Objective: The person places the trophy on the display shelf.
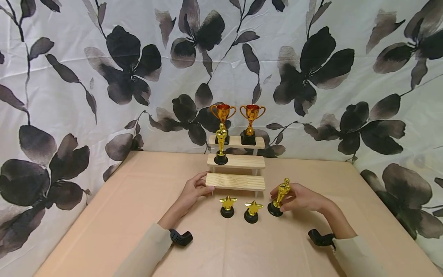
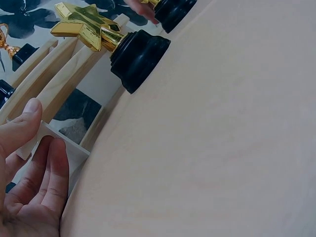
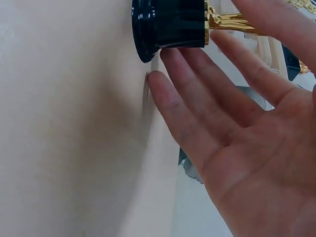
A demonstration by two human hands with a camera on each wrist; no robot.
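Note:
My left hand (image 1: 194, 190) grips the left end of a three-step wooden display stand (image 1: 235, 181). In the left wrist view the thumb lies against the wood and the fingers go round a white side support (image 2: 69, 145). With thumb and forefinger, my right hand (image 1: 304, 198) holds a gold figure trophy (image 1: 282, 192) with a black base, right of the stand. It leans slightly; whether its base touches the table I cannot tell. Two gold star trophies, a left one (image 1: 227, 206) and a right one (image 1: 252, 211), stand in front of the bottom step.
On the top step stand two orange-gold cups, one left (image 1: 223, 111) and one right (image 1: 250, 115). Another gold figure trophy (image 1: 221, 142) occupies the middle step's left end. A floral cloth (image 1: 242, 69) hangs behind the peach-coloured table (image 1: 221, 254).

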